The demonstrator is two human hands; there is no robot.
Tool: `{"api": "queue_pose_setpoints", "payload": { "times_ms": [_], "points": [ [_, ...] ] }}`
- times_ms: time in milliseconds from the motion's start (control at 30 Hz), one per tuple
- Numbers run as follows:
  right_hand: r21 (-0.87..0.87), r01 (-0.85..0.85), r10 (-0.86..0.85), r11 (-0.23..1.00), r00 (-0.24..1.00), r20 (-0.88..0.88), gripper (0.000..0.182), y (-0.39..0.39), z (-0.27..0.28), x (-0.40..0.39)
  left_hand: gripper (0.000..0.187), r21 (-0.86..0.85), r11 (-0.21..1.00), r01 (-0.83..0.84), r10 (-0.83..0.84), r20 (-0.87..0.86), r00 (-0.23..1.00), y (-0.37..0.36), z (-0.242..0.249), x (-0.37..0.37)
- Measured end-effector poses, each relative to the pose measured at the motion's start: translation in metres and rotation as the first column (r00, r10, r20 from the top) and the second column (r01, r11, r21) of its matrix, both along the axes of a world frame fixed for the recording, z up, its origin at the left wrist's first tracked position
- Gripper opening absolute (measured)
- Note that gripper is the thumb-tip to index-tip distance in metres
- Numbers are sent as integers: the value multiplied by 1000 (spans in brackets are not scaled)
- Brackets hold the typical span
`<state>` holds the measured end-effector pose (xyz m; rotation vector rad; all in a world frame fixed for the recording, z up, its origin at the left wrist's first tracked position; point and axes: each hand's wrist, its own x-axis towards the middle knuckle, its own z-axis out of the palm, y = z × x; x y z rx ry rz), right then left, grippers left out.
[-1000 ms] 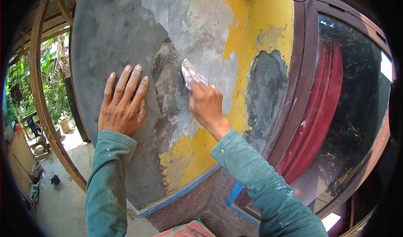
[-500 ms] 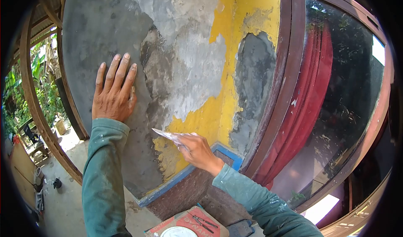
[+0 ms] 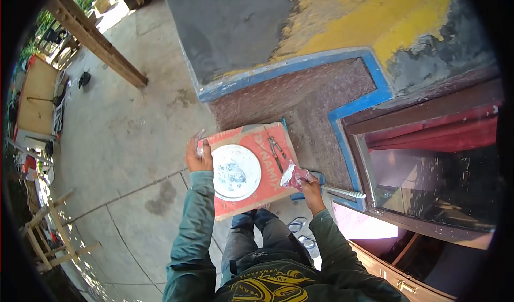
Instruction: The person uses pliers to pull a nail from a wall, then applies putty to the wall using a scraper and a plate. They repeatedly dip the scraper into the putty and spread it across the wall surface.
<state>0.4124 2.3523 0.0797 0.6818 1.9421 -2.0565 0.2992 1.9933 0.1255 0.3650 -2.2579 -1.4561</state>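
My left hand (image 3: 199,153) is at the left edge of a white round lid or plate (image 3: 236,172), its fingers closed around something thin and translucent. The plate has grey smears and rests on a red and brown cardboard piece (image 3: 225,210) printed "DYNAMIX". In my right hand (image 3: 310,188) is a reddish scraper (image 3: 293,176) with white paste on it, held over the right part of the cardboard. Pliers with dark handles (image 3: 276,151) lie on the cardboard, just above the scraper.
A patched grey and yellow wall (image 3: 342,18) with a blue-edged base (image 3: 289,65) stands ahead. A window (image 3: 428,168) is at right, a wooden post (image 3: 96,39) at upper left. Sandals (image 3: 297,225) and a white-handled tool (image 3: 342,193) are near my legs.
The view has tilted down from the wall to the cardboard. My left hand has left the wall and moved to the plate. The right hand, with the scraper, has come down over the cardboard.
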Motion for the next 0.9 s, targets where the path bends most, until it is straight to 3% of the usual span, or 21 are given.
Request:
{"api": "queue_pose_setpoints", "payload": {
  "times_ms": [33, 67, 100, 133, 200, 267, 300, 333, 367, 400, 467, 500, 600, 633, 667, 733, 800, 867, 900],
  "points": [
    [170, -129, 139, 977, 989, -53, 34, -3, -26, 0, 29, 46, 997, -61, 58, 70, 996, -19, -72, 45],
    [162, -162, 166, 973, 986, -13, 34, -13, -30, -3, 27, 72, 987, -142, 126, 190, 974, -34, -137, 94],
    [384, -344, 359, 857, 933, 34, 34, -31, -20, -14, 26, 88, 970, -229, 191, 309, 932, -42, -182, 140],
    [568, -491, 528, 661, 841, 114, 35, -50, -22, -25, 26, 76, 963, -259, 218, 345, 913, -42, -204, 174],
    [680, -558, 711, 476, 699, 77, 40, -78, -58, -35, 26, 18, 942, -334, 270, 548, 792, -39, -236, 229],
    [803, -460, 839, 379, 536, -89, 38, -104, -108, -48, 32, -4, 954, -299, 237, 621, 747, -33, -262, 257],
    [796, -482, 848, 366, 526, -71, 38, -116, -129, -52, 35, 0, 957, -289, 213, 679, 703, -30, -281, 267],
    [856, -437, 865, 276, 500, -23, 37, -129, -148, -59, 38, 6, 961, -277, 185, 729, 659, -26, -301, 275],
    [906, -382, 876, 185, 482, 24, 37, -141, -164, -63, 39, -49, 972, -231, 201, 682, 703, -24, -325, 282],
    [903, -389, 874, 180, 484, 34, 37, -152, -177, -66, 39, -44, 973, -228, 195, 690, 697, -23, -346, 288],
    [931, -331, 820, 154, 568, 67, 37, -171, -192, -73, 40, 120, 934, -335, 148, 725, 673, -16, -373, 281],
    [927, -346, 816, 144, 571, 86, 37, -177, -196, -73, 38, 67, 953, -295, 166, 700, 695, -14, -385, 280],
    [930, -348, 801, 117, 587, 119, 37, -196, -198, -74, 44, 176, 893, -414, 99, 821, 562, -15, -340, 241],
    [940, -315, 795, 132, 600, 90, 37, -198, -200, -74, 45, 162, 918, -363, 54, 853, 519, -18, -318, 227],
    [949, -278, 790, 148, 611, 56, 37, -199, -204, -77, 45, 160, 919, -361, 59, 848, 527, -20, -321, 224],
    [952, -265, 785, 150, 617, 48, 37, -204, -212, -77, 47, 16, 986, -166, 70, 864, 499, -24, -320, 220],
    [966, -248, 799, 67, 593, 97, 37, -206, -218, -75, 50, 95, 977, -188, 17, 855, 519, -26, -318, 217],
    [966, -249, 795, 65, 598, 100, 38, -211, -221, -74, 39, -99, 987, -124, 152, 823, 547, -23, -319, 216],
    [966, -250, 795, 65, 598, 101, 38, -212, -223, -74, 39, -97, 988, -121, 148, 825, 546, -22, -319, 216]
  ]
}}
